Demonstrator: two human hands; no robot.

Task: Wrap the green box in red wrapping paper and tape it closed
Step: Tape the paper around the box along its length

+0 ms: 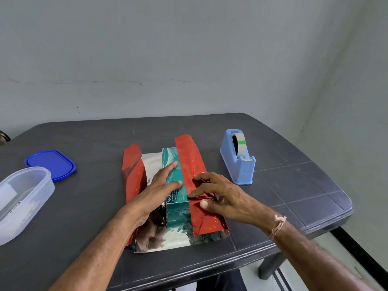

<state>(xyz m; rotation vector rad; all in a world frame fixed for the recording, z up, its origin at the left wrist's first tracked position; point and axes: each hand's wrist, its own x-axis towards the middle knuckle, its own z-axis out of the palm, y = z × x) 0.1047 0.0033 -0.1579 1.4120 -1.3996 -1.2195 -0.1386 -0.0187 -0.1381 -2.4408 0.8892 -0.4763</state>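
Note:
The long green box [172,162] lies lengthwise on the red wrapping paper [194,162], whose silver inner side faces up. The paper's right flap is folded over the box's right half; the left flap [132,175] curls upward, apart from the box. My left hand [161,185] rests flat on the box top, fingers spread. Pressing and pinching the right flap against the box is my right hand [218,195], with its thumb on the near part of the paper.
A blue tape dispenser [239,162] with a tape roll stands right of the paper. A clear plastic container [23,198] sits at the left edge, its blue lid [50,163] behind it. The dark table [294,185] ends close on the right and near sides.

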